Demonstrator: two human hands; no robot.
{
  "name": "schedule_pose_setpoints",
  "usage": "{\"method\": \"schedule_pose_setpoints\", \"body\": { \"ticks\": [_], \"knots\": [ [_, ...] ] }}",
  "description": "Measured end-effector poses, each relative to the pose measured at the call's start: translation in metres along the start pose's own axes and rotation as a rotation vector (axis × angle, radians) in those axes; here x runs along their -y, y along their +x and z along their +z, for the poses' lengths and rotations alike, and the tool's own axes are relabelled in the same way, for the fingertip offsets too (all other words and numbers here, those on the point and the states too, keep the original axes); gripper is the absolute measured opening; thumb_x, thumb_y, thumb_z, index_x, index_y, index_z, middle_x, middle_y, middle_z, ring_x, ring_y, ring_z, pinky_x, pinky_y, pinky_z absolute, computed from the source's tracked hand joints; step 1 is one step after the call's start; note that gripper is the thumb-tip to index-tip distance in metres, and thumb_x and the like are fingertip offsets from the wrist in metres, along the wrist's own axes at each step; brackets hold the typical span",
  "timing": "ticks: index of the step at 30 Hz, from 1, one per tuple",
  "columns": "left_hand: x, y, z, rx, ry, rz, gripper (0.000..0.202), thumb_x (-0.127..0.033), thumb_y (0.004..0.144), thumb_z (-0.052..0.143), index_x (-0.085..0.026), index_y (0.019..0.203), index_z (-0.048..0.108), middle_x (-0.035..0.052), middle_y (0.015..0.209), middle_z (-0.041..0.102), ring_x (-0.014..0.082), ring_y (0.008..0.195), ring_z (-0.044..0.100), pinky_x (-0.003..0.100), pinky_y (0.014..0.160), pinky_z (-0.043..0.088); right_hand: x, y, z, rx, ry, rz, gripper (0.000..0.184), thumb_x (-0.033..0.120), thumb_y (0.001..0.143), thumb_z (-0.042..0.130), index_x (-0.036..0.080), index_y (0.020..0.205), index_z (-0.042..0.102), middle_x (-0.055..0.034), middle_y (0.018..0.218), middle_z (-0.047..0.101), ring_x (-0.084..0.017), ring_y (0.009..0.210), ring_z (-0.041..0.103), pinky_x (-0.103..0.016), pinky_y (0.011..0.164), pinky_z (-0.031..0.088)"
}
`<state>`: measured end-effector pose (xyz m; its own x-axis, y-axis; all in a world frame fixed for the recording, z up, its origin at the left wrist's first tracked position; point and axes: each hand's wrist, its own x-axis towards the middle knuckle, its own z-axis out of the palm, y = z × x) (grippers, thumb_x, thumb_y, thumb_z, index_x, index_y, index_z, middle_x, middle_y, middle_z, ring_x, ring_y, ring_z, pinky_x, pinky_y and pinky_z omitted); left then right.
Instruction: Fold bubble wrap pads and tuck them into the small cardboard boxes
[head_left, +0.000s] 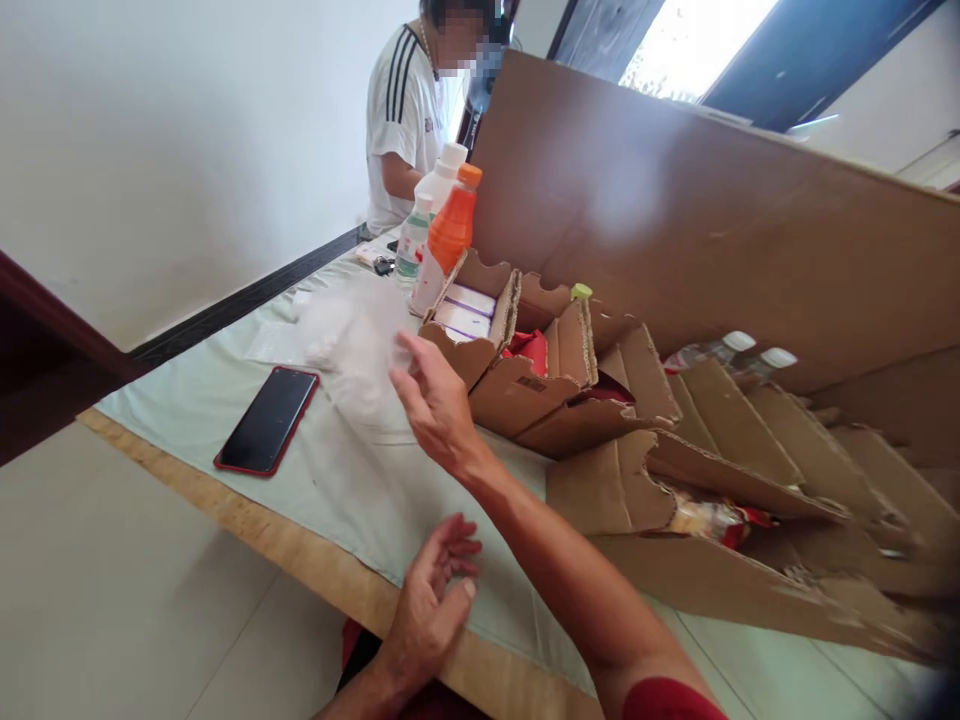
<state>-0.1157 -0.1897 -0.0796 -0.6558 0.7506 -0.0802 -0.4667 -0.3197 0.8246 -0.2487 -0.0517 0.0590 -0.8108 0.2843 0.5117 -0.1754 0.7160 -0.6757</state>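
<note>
Right hand (437,405) and left hand (433,605) are both released, fingers loosely curled. The blurred plastic bag (358,330) lies on the tabletop (176,400) beside the right hand's fingertips, contact unclear. Left of the bag lies a phone (268,420); behind it, an orange bottle (454,222); right, cardboard boxes (491,398).

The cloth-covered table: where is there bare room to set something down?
Bare cloth lies between the phone and the left hand, and left of the phone toward the corner. It's crowded beyond: translucent plastic by the right hand, bottles farther back, cardboard boxes along the right.
</note>
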Motion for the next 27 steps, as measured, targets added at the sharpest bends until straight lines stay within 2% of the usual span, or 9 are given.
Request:
{"method": "schedule_pose_setpoints", "body": {
  "ticks": [3, 7, 10, 12, 15, 18, 20, 24, 27],
  "knots": [
    [-0.012, 0.002, -0.01, -0.01, -0.251, -0.039, 0.074, -0.047, 0.079, 0.079, -0.031, 0.146, 0.053, 0.0123, 0.147, 0.061, 0.0307, 0.131, 0.061, 0.047, 0.106, 0.05, 0.014, -0.072, -0.037, -0.168, 0.186, 0.192, 0.035, 0.038, 0.101, 0.058, 0.025, 0.133, 0.065, -0.0068, 0.123, 0.074, -0.018, 0.1, 0.069, -0.033, 0.089, 0.059],
    [-0.04, -0.001, -0.019, 0.0, -0.45, -0.235, 0.058, -0.062, 0.079, 0.07, -0.03, 0.126, 0.068, 0.0085, 0.135, 0.069, 0.0313, 0.124, 0.064, 0.054, 0.106, 0.051, 0.019, -0.169, -0.07, -0.303, 0.266, 0.502, 0.028, 0.039, 0.095, 0.067, 0.025, 0.118, 0.072, -0.006, 0.11, 0.078, -0.019, 0.095, 0.072, -0.033, 0.085, 0.061],
    [-0.046, -0.002, -0.011, -0.103, -0.372, -0.374, 0.058, -0.068, 0.081, 0.065, -0.026, 0.119, 0.072, 0.0091, 0.12, 0.075, 0.0305, 0.113, 0.068, 0.05, 0.099, 0.055, 0.018, -0.229, -0.082, -0.387, 0.319, 0.667, 0.026, 0.038, 0.088, 0.072, 0.024, 0.111, 0.073, -0.0055, 0.103, 0.078, -0.019, 0.09, 0.072, -0.032, 0.081, 0.062],
    [-0.042, -0.004, -0.001, -0.158, -0.197, -0.409, 0.056, -0.06, 0.074, 0.077, -0.022, 0.116, 0.073, 0.0096, 0.114, 0.076, 0.0304, 0.112, 0.069, 0.046, 0.099, 0.055, 0.016, -0.26, -0.087, -0.453, 0.371, 0.761, 0.026, 0.037, 0.086, 0.073, 0.023, 0.107, 0.073, -0.0047, 0.098, 0.078, -0.018, 0.085, 0.072, -0.03, 0.076, 0.062],
    [-0.04, -0.008, 0.014, -0.114, 0.129, -0.325, 0.055, -0.048, 0.068, 0.086, -0.019, 0.113, 0.074, 0.0094, 0.114, 0.077, 0.0289, 0.112, 0.069, 0.042, 0.102, 0.052, 0.013, -0.291, -0.094, -0.538, 0.443, 0.851, 0.025, 0.037, 0.084, 0.072, 0.022, 0.104, 0.071, -0.0051, 0.097, 0.077, -0.017, 0.08, 0.073, -0.028, 0.07, 0.061],
    [-0.048, -0.009, 0.025, 0.091, 0.509, -0.195, 0.053, -0.052, 0.076, 0.08, -0.021, 0.119, 0.075, 0.0104, 0.129, 0.073, 0.0299, 0.123, 0.063, 0.041, 0.109, 0.047, 0.014, -0.312, -0.102, -0.539, 0.447, 0.87, 0.025, 0.036, 0.085, 0.071, 0.022, 0.105, 0.07, -0.0057, 0.099, 0.078, -0.017, 0.08, 0.073, -0.029, 0.072, 0.061],
    [-0.055, -0.008, 0.033, 0.213, 0.732, -0.173, 0.059, -0.057, 0.078, 0.075, -0.021, 0.124, 0.073, 0.0111, 0.13, 0.073, 0.0315, 0.124, 0.062, 0.043, 0.11, 0.046, 0.018, -0.323, -0.107, -0.511, 0.419, 0.84, 0.022, 0.034, 0.086, 0.07, 0.023, 0.105, 0.07, -0.0051, 0.098, 0.077, -0.017, 0.082, 0.073, -0.029, 0.075, 0.061],
    [-0.055, -0.004, 0.059, 0.256, 1.063, -0.221, 0.065, -0.066, 0.068, 0.076, -0.019, 0.111, 0.075, 0.0102, 0.099, 0.079, 0.0319, 0.1, 0.07, 0.046, 0.096, 0.052, 0.034, -0.335, -0.114, -0.413, 0.278, 0.658, 0.017, 0.025, 0.093, 0.059, 0.023, 0.104, 0.072, -0.0049, 0.101, 0.077, -0.017, 0.093, 0.073, -0.03, 0.086, 0.059],
    [-0.047, -0.01, 0.082, 0.331, 1.072, -0.299, 0.051, -0.065, 0.067, 0.075, -0.018, 0.089, 0.075, 0.0072, 0.083, 0.077, 0.0276, 0.083, 0.071, 0.039, 0.08, 0.056, 0.045, -0.336, -0.116, -0.354, 0.241, 0.54, 0.02, 0.019, 0.095, 0.054, 0.023, 0.1, 0.072, -0.005, 0.103, 0.077, -0.017, 0.097, 0.073, -0.03, 0.089, 0.059]
  ]
}}
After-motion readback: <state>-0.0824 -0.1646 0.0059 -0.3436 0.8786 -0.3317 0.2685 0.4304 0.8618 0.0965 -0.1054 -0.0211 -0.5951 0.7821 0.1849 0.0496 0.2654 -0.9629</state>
